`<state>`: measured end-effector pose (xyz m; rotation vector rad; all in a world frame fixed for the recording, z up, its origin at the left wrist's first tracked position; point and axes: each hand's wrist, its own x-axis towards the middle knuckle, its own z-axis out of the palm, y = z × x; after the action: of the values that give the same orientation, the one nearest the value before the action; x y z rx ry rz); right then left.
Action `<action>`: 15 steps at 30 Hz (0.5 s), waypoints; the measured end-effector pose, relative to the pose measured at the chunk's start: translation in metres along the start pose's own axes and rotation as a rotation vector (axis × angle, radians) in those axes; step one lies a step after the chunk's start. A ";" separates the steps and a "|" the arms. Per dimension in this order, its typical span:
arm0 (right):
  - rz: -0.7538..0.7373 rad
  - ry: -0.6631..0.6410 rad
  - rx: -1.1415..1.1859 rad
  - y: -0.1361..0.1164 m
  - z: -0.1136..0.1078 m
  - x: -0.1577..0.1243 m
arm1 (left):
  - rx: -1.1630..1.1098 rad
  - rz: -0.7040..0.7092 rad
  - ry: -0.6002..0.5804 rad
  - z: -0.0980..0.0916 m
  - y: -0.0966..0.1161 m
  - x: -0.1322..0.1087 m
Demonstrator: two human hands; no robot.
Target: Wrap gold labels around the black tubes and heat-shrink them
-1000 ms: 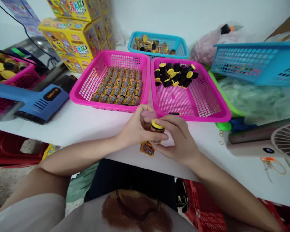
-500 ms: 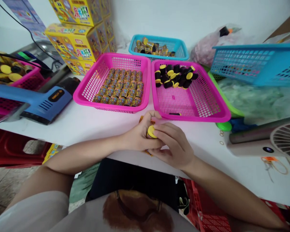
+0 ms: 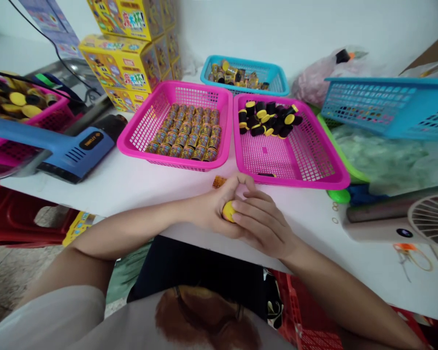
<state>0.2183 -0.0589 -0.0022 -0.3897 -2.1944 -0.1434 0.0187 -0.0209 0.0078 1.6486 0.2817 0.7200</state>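
At the centre of the frame, the person's left hand (image 3: 215,209) is curled tightly around a small round container with a yellow cap (image 3: 228,212). The right hand (image 3: 266,226) lays its fingertips at the cap; whether it grips cannot be told. A pink perforated plastic basket (image 3: 126,146) left of upper centre holds rows of small patterned cylinders (image 3: 186,133); a small orange printed piece (image 3: 218,182) lies below it.

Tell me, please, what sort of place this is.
Probably a packing workshop, judging by the rectangular pink plastic basket of small patterned cylinders, the stacked yellow cardboard boxes and the blue plastic gun-shaped tool.
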 end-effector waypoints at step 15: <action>0.989 -0.610 0.034 0.136 -0.053 0.020 | 0.960 -0.312 0.560 -0.160 0.089 0.028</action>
<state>0.2914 0.0617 0.0414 -1.5962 -2.2859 0.6231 -0.0738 0.1038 0.1090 2.1676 1.4287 0.8516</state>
